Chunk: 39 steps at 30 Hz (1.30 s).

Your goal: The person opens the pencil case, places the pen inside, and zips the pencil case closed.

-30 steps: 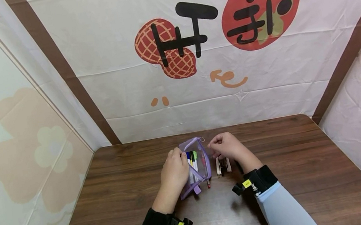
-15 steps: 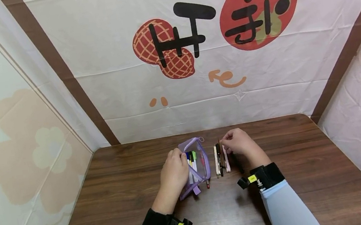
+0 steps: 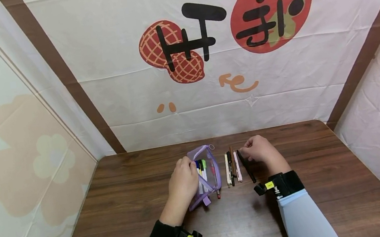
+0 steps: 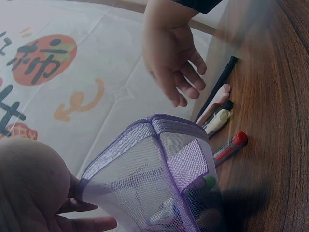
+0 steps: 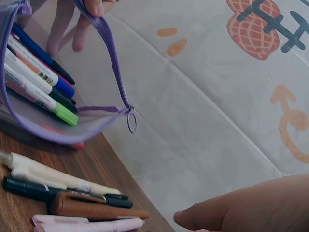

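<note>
My left hand pinches the open edge of a purple mesh pencil case, with fingers curled over the zipper band. Inside lie several markers, among them one with a green cap and one with a blue cap. To the right, a cream pen, a black pen, a brown pen and a pink pen lie in a row. My right hand hovers at the far end of a slanted black pen, its fingers loosely bent and apart in the left wrist view.
A red-ended pen lies on the wooden table beside the pencil case, partly hidden by it. Behind the table's far edge hangs a printed white cloth, with more cloth panels at both sides.
My right hand has moved from over the pen row to the right, by the slanted black pen. The row now shows, brown pen included. My left hand stays on the pencil case.
</note>
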Each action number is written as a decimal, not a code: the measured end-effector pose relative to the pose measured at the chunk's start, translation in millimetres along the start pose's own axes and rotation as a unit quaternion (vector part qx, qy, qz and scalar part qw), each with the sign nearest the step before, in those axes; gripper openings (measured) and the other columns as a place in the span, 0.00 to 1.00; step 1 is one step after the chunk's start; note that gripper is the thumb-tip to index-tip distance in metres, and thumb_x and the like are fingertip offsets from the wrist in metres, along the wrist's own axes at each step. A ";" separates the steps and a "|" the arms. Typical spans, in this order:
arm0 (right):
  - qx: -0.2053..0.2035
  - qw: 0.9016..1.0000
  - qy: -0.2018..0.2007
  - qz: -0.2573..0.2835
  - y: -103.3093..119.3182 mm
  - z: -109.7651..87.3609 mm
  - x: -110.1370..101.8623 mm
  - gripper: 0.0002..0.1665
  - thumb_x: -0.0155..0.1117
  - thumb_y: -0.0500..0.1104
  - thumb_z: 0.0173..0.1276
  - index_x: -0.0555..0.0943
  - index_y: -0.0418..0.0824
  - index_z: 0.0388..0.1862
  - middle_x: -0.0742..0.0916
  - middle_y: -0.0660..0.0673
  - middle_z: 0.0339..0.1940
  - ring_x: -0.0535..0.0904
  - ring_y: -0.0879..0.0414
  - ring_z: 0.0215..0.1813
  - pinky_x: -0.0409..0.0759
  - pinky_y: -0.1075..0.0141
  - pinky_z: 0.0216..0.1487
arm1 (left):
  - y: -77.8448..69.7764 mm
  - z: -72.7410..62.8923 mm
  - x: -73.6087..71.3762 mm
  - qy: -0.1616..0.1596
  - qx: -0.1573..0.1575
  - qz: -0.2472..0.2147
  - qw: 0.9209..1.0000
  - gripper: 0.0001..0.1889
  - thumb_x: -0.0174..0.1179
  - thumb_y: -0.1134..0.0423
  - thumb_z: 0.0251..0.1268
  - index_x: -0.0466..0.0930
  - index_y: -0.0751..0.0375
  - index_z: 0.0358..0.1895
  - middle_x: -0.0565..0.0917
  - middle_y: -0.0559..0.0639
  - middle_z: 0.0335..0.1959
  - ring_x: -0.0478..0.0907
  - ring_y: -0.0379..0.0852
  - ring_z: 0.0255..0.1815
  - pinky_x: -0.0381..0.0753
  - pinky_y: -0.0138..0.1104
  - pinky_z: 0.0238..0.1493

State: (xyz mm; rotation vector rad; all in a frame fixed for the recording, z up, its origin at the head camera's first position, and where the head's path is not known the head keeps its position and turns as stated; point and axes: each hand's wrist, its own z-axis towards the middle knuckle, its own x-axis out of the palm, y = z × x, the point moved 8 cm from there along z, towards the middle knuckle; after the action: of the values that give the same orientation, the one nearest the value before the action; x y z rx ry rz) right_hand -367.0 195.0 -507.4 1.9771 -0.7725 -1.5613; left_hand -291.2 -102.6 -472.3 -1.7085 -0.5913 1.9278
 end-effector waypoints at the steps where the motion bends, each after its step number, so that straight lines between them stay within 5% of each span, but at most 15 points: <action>1: 0.006 1.000 0.002 -0.005 -1.9 0.4 0.2 0.15 0.70 0.50 0.85 0.88 0.37 0.49 0.95 0.42 0.40 0.92 0.52 0.37 0.87 0.60 0.37 | 0.1 -0.2 0.3 0.001 0.000 0.000 1.000 0.13 0.50 0.59 0.92 0.81 0.64 0.49 0.81 0.56 0.44 0.79 0.50 0.35 0.84 0.46 0.38; 13: 0.012 0.998 0.049 -0.026 -10.1 1.0 10.8 0.16 0.79 0.47 0.78 0.86 0.36 0.49 0.92 0.42 0.33 0.87 0.51 0.34 0.84 0.61 0.34 | 0.2 0.6 0.7 0.002 -0.003 0.000 1.000 0.13 0.50 0.59 0.93 0.81 0.64 0.50 0.81 0.56 0.44 0.80 0.50 0.36 0.84 0.46 0.38; 32: 0.018 0.998 0.045 -0.048 -11.3 6.8 19.5 0.12 0.80 0.41 0.75 0.86 0.36 0.48 0.92 0.39 0.41 0.91 0.50 0.36 0.89 0.59 0.36 | 1.0 0.9 1.3 -0.001 0.001 0.001 1.000 0.14 0.50 0.58 0.92 0.81 0.63 0.50 0.80 0.55 0.43 0.79 0.50 0.35 0.83 0.45 0.38; 39: 0.014 0.998 0.040 -0.056 -7.1 4.7 22.7 0.09 0.78 0.40 0.76 0.84 0.39 0.40 0.88 0.44 0.31 0.84 0.53 0.30 0.82 0.62 0.31 | 0.0 0.5 0.7 -0.001 0.002 -0.006 1.000 0.14 0.50 0.58 0.92 0.81 0.63 0.49 0.80 0.55 0.42 0.79 0.50 0.36 0.83 0.46 0.38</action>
State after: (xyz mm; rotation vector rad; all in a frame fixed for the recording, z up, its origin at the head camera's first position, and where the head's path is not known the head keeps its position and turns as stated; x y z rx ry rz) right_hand -366.5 184.0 -529.0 2.1222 -0.6668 -1.5304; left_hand -291.8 -102.2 -472.7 -1.6961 -0.5964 1.9213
